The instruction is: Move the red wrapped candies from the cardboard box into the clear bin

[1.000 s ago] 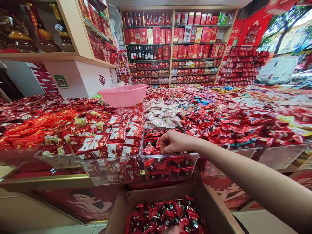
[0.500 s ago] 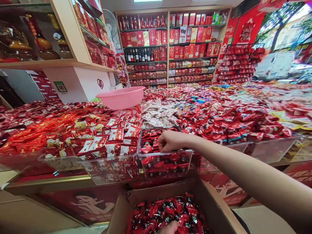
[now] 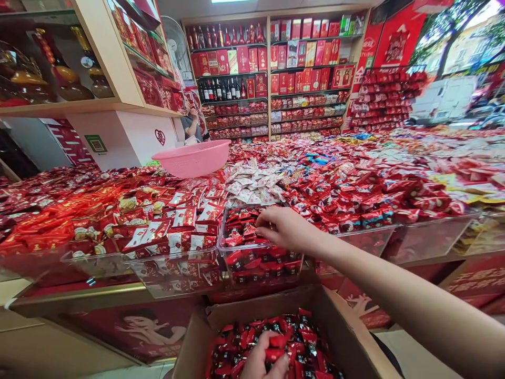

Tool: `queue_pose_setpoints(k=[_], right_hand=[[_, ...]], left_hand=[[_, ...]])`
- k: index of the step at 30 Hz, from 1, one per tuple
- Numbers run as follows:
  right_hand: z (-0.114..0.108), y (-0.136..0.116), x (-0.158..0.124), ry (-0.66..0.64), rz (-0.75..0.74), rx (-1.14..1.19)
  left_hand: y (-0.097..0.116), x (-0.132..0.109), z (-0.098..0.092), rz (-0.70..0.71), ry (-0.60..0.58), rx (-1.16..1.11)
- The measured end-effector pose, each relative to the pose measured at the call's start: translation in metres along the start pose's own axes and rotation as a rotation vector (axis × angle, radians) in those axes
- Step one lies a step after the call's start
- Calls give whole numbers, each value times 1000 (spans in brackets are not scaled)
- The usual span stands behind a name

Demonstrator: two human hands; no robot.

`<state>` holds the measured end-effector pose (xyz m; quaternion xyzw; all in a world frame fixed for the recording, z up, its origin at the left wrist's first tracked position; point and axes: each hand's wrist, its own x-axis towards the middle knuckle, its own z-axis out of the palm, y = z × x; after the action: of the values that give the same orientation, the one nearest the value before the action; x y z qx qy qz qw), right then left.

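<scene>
My left hand (image 3: 263, 360) is down in a cardboard box (image 3: 347, 337), its fingers and thumb closed round some red-wrapped candies (image 3: 276, 347). Many loose candies in red and black wrappers (image 3: 232, 347) surround it in the box. Above a clear plastic bin (image 3: 260, 284) hangs my right hand (image 3: 286, 227), palm down, with its bent fingers slightly apart and nothing visible in them. Similar red and black candies (image 3: 240, 229) lie in this bin, just under and left of the fingertips.
Bins of red-and-white packets (image 3: 183, 226) stand to the left, and other red-wrapped sweets (image 3: 355, 205) to the right. White packets (image 3: 254, 181) are heaped behind. A pink basket (image 3: 193, 158) rests on the sweets. A person (image 3: 192, 123) is at the back near the shelves.
My right hand has loosened from a fist and shifted slightly right and up over the bin. My left hand has come further into view, now with candies between its fingers.
</scene>
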<state>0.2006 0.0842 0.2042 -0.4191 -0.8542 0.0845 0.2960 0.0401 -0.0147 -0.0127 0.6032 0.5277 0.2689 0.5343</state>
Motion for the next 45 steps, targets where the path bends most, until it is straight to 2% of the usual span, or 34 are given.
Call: queue_pose_setpoints(k=[1,3,6,9,12,15,18,21,24,26,29,32,34,36,40,45], right_hand=[[5,-9,-13,23,-23,8],[24,-24,-45,-46,-17,95],[70,-28,-90,-169,165,249],[114,-13,-118,-175,372,475],[133,5,-129,-123,548,744],[131,15,-131,-26,680,945],[127,18,-132,21,770,1045],[129,19,-133,49,764,1048],[132,18,-135,63,734,1002],[128,14,-136,53,649,959],[112,5,-136,-77,357,819],[97,-2,-133,-194,106,579],[93,-4,-130,-185,70,465],[94,-1,-128,-114,167,420],[108,7,-127,66,532,524],[130,7,-131,55,755,707]], left_hand=[[1,0,1,8,51,-114],[3,1,2,35,121,-305],[6,-1,1,108,150,-437],[9,-4,1,125,93,-487],[15,-6,0,75,-28,-538],[22,-6,-1,4,-92,-565],[27,-5,-3,-37,-118,-596],[28,-3,-4,-29,-121,-666],[26,-1,-6,-59,-48,-721],[24,0,-7,-81,19,-738],[24,0,-10,-136,56,-797],[27,-1,-12,-186,-13,-846],[29,-2,-13,-194,-77,-837],[29,-2,-12,-205,-100,-820],[26,0,-9,-147,-23,-814],[23,1,-6,30,-1,-850]])
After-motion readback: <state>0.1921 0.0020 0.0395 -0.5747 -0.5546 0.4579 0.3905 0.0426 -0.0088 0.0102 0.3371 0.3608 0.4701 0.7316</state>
